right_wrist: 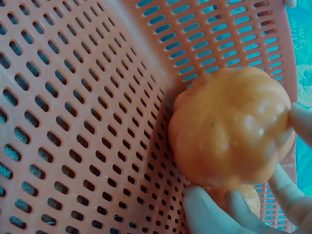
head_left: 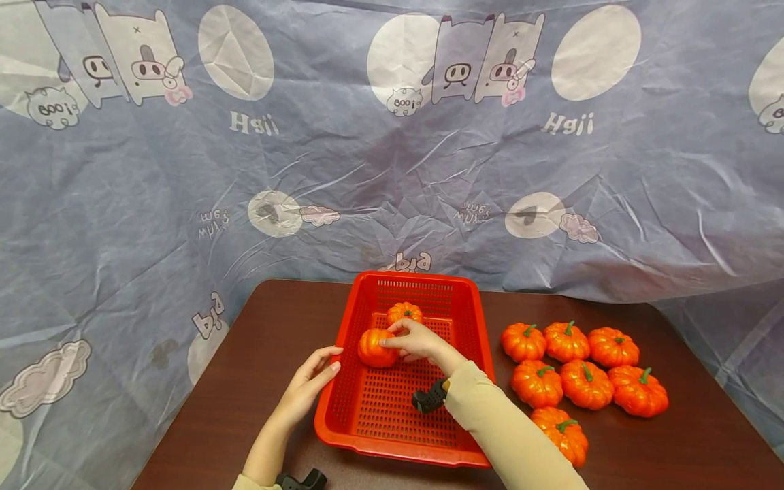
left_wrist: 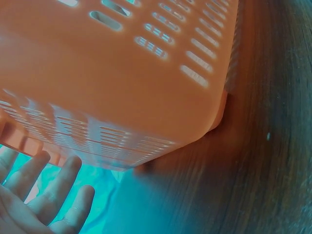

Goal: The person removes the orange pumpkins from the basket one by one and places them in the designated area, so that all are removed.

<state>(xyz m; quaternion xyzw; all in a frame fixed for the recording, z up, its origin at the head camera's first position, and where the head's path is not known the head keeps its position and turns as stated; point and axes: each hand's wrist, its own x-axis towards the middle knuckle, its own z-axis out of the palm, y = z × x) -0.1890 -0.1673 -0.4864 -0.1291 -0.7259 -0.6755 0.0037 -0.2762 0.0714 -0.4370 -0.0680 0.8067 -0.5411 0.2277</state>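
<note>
Inside the red plastic basket point(head_left: 392, 429), my right hand point(head_left: 419, 342) grips a small orange pumpkin point(head_left: 373, 350) near the left wall. In the right wrist view the fingers and thumb wrap the far side of that pumpkin point(right_wrist: 229, 126), close over the slotted floor. A second pumpkin point(head_left: 404, 312) sits behind it in the basket. My left hand point(head_left: 304, 384) is at the basket's left rim, fingertips right at the edge, fingers relaxed. The left wrist view shows the left fingers point(left_wrist: 56, 190) spread beside the basket's outer wall point(left_wrist: 112, 87).
Several orange pumpkins with green stems point(head_left: 586, 384) stand in loose rows on the brown table point(head_left: 294, 306), right of the basket. One of them point(head_left: 562, 435) is partly behind the right sleeve. A grey-blue printed cloth point(head_left: 343, 163) hangs behind and around the table.
</note>
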